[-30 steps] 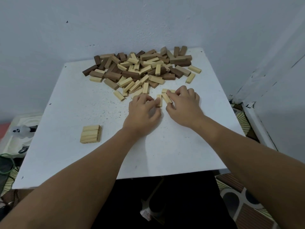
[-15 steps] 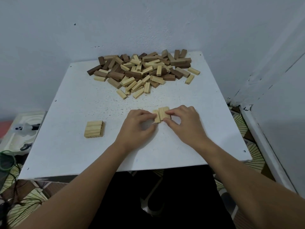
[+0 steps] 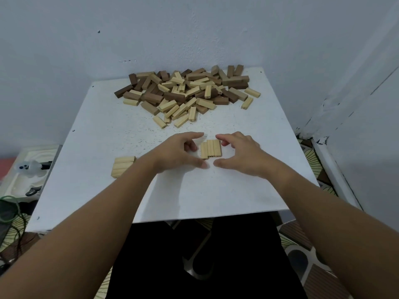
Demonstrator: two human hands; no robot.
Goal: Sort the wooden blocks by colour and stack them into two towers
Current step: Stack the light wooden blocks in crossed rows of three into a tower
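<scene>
A row of three light blocks (image 3: 211,148) lies side by side on the white table (image 3: 216,190), near the middle. My left hand (image 3: 180,153) curves around its left side and my right hand (image 3: 238,155) around its right side, fingers apart and a little off the wood. A second flat layer of light blocks (image 3: 122,166) lies at the left, partly behind my left forearm. At the table's far end sits a mixed pile of light and dark brown blocks (image 3: 187,91).
The table stands in a corner, with the wall close behind the pile and another wall to the right. Its near edge (image 3: 151,221) is just in front of my body. A white tray with a small figure (image 3: 28,169) and green cable (image 3: 9,209) lie on the floor at left.
Both hands pulled three light blocks from the pile's edge toward me, set them in a row, and have now opened away from them.
</scene>
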